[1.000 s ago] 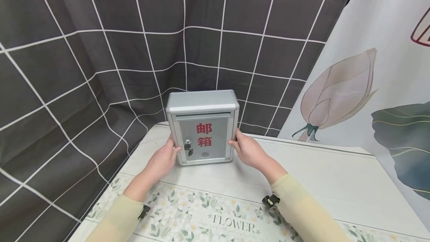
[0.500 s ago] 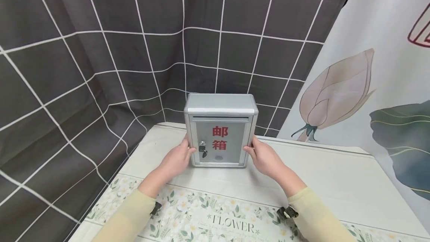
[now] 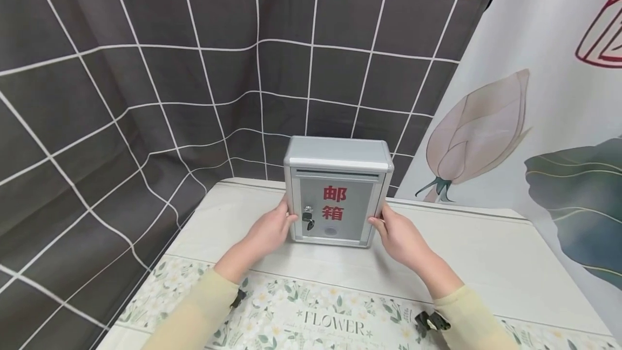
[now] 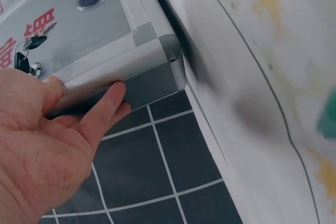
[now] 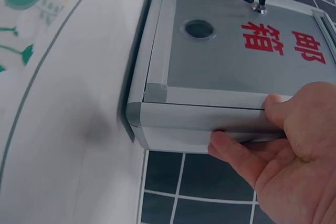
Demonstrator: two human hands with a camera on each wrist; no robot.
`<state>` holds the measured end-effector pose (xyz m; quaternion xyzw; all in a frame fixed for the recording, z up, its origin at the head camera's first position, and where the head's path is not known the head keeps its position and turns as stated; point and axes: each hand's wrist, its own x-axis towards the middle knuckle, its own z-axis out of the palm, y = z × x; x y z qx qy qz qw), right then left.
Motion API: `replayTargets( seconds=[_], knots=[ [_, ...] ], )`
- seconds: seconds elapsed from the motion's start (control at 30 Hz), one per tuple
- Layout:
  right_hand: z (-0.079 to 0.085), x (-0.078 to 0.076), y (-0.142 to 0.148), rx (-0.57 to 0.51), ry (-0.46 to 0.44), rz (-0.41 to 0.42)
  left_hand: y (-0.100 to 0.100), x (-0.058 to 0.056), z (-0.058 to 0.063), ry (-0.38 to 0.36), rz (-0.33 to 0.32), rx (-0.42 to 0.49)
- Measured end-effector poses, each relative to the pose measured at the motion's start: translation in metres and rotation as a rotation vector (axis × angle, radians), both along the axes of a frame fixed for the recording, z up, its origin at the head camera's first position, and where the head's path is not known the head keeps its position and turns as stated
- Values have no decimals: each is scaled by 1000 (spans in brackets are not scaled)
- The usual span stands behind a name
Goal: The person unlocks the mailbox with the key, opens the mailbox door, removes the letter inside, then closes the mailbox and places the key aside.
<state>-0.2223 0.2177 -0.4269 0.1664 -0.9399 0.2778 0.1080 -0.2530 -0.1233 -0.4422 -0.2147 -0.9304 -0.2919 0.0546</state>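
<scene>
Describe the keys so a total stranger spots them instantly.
In front of the dark gridded curtain, find the silver box held between the left hand and the right hand. In the head view, its front bears red characters; the keys hang just left of them, below the small round lock. Black heads set them apart from those red characters.

The upright rectangular silver-grey metal mailbox with red characters [image 3: 338,193] is now farther right along the white flower-printed desk [image 3: 466,247], farther from its back left corner. The left hand [image 3: 269,229] and right hand [image 3: 400,234] have travelled right with it. In the head view, its lower front edge, earlier rising rightward, now dips slightly.
</scene>
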Motion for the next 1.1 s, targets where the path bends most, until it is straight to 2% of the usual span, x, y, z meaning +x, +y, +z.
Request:
replayTargets(
  seconds=[0.33, 0.57, 1.1],
  knots=[
    [-2, 10, 15, 16, 5, -56, 17, -4, 2, 18, -44, -12],
    [-3, 15, 26, 25, -8, -72, 29, -7, 1, -12, -57, -15],
    [-6, 23, 38, 18, 14, -106, 44, -9, -3, -13, -110, 22]
  ],
)
